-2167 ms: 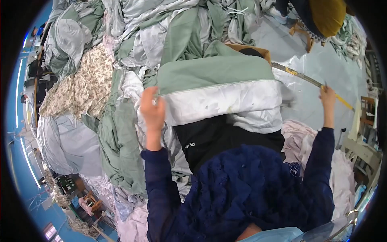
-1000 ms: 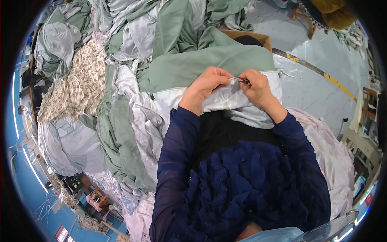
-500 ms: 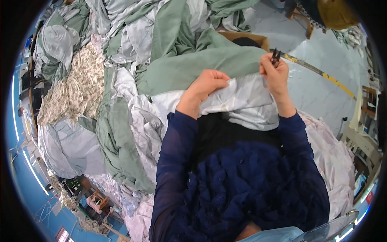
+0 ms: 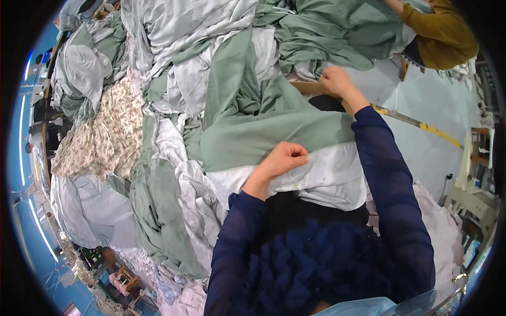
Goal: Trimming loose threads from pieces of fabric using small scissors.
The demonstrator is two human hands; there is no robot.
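Observation:
A sage-green cloth with a white border [image 4: 337, 171] drapes across my lap, its seam running left to right. My left hand [image 4: 282, 160] is closed in a pinch at that seam, thumb against curled fingers, on the green-and-white cloth. Farther out, my right hand [image 4: 337, 83] is off the cloth, raised over a cardboard box [image 4: 308, 87] with a dark round thing [image 4: 326, 103] in it. The right fingers are bent together; what they hold, if anything, is hidden, and no thread snips show.
Heaped green and white cloth [image 4: 184, 31] covers the far side and left. A floral cloth [image 4: 103, 131] lies at left, pale pink fabric [image 4: 432, 231] at right. A person in a mustard sleeve [image 4: 443, 31] handles green cloth at far right. Yellow-black tape [image 4: 440, 136] marks the floor.
My right hand has left the cloth's right edge and reached forward over the box; the dark thread snips it held no longer show. My left hand stays at the seam. The view has tilted up.

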